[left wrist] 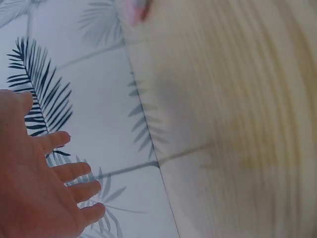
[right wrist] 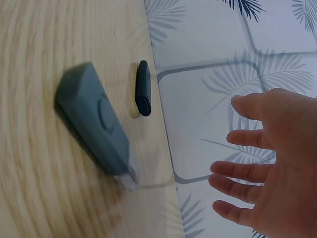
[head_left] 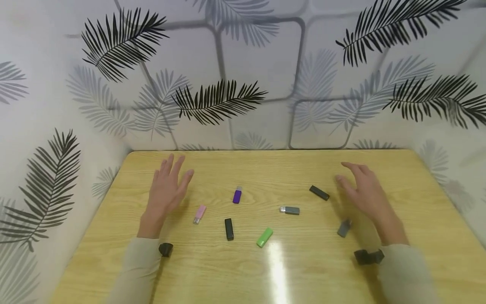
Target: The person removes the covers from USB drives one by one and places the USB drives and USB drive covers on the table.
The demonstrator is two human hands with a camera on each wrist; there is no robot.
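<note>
My left hand [head_left: 164, 192] hovers over the left of the table with fingers spread, holding nothing. Nearest it lies a pink USB stick [head_left: 199, 214] with its metal plug bare. My right hand [head_left: 362, 190], fingers loosely bent, is also off the table and grips nothing. Beside it are a black stick [head_left: 319, 192] and a grey USB stick [head_left: 344, 228], the latter large in the right wrist view [right wrist: 94, 121]. Between the hands lie a purple USB stick [head_left: 237, 195], a black stick [head_left: 229, 229], a green stick [head_left: 264, 237] and another grey USB stick [head_left: 290, 210].
The wooden table [head_left: 190, 270] meets a leaf-patterned backdrop [head_left: 258, 55] along its far edge. That covering also rises at both sides. A dark wrist mount [head_left: 368, 257] sits at the right cuff, another [head_left: 166, 249] at the left.
</note>
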